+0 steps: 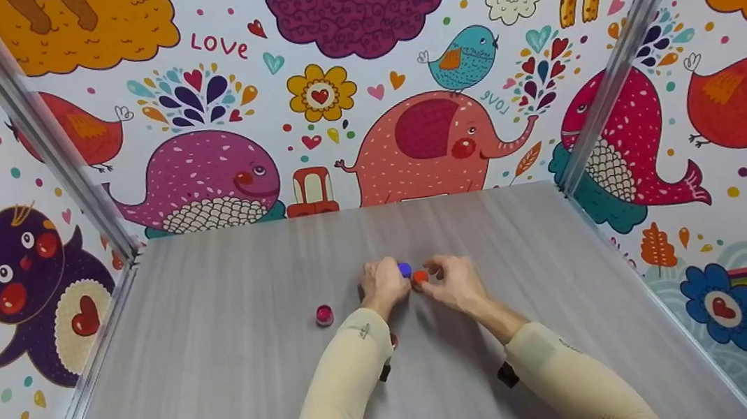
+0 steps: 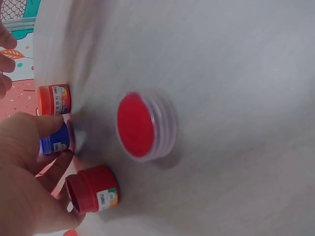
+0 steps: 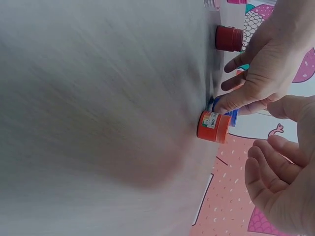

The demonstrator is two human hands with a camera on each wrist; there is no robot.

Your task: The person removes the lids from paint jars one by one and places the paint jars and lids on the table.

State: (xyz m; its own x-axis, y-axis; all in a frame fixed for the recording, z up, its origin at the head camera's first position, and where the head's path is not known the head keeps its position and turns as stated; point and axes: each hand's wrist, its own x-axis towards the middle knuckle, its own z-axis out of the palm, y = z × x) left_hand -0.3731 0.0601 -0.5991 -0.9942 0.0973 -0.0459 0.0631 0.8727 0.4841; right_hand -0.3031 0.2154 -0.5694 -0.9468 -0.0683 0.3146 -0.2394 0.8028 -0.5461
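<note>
My left hand (image 1: 384, 283) holds a small blue paint jar (image 2: 55, 140) low at the tabletop, thumb on one side and fingers on the other. Right beside it stands an orange paint jar (image 3: 214, 127) with a label. Close to the orange jar is my right hand (image 1: 456, 283), its fingers loosely bent and holding nothing; both wrist views show a gap between them. On the left hand's other side stands a red paint jar (image 2: 93, 191) with an open mouth. A clear, ridged round piece with a red face (image 2: 146, 126) lies nearer the left wrist camera.
A pink-red container (image 1: 324, 315) sits on the grey table (image 1: 247, 392) left of the left forearm. Something dark red (image 1: 394, 340) shows partly from under the left sleeve. Patterned walls (image 1: 303, 28) and metal posts (image 1: 40, 121) border the table.
</note>
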